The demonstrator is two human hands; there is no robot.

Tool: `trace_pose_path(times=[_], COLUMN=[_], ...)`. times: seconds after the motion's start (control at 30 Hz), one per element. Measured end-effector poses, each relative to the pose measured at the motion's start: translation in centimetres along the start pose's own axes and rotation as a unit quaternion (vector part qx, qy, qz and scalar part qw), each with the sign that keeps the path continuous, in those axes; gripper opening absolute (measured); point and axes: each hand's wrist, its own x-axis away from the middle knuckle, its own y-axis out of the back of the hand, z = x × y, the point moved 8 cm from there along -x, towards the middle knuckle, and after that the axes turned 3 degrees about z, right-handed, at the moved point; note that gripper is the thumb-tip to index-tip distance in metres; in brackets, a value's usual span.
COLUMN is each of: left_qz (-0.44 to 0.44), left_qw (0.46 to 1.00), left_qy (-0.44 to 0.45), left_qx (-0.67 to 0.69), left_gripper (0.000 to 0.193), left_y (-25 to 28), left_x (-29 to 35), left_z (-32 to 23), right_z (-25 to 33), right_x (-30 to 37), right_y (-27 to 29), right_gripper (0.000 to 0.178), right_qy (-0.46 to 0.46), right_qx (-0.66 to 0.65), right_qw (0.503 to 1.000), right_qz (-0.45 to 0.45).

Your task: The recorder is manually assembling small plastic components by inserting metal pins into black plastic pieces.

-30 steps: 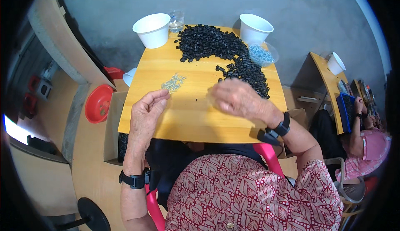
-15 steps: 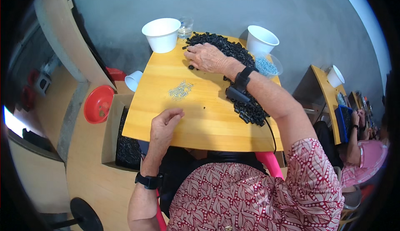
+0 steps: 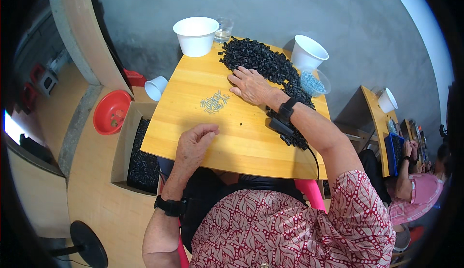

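My right hand (image 3: 251,86) rests palm down on the wooden table, fingers apart, at the near edge of a heap of small black plastic pieces (image 3: 256,57). Whether anything lies beneath its palm is hidden. My left hand (image 3: 193,144) hovers near the table's front left, thumb and fingers pressed together. What its fingertips hold, if anything, cannot be made out. Between the hands is a small loose pile of silvery screws (image 3: 214,102). One tiny black bit (image 3: 241,124) lies right of the left hand. A clear bowl of bluish screws (image 3: 313,84) stands beyond my right forearm.
At the back are a white tub (image 3: 195,38), a glass of clear liquid (image 3: 223,32) and another white tub (image 3: 309,53). Left on the floor sit a red basin (image 3: 108,108) and a carton of black pieces (image 3: 145,164). A co-worker (image 3: 415,190) sits at the right.
My right hand has come back from the black heap, nearer to me, and its fingers have spread over the bare wood. My left hand stays nearly where it was. The view has shifted slightly.
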Motion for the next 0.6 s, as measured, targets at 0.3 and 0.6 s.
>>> trace_pose_path(times=[0.3,0.6], left_qz=[-0.011,-0.023], left_qw=[0.999,0.998], left_qy=[0.003,0.000], left_qx=[-0.032,-0.055], left_gripper=[0.022,0.019], left_y=[-0.1,0.1], left_x=[0.1,0.1], left_z=[-0.1,-0.4], right_z=[1.2,0.8], right_x=[4.5,8.5], right_y=[1.6,4.3], right_gripper=[0.037,0.037], right_qy=[-0.013,-0.014], right_qx=[-0.052,-0.150], right_qw=[0.997,0.987], right_qz=[0.061,0.059])
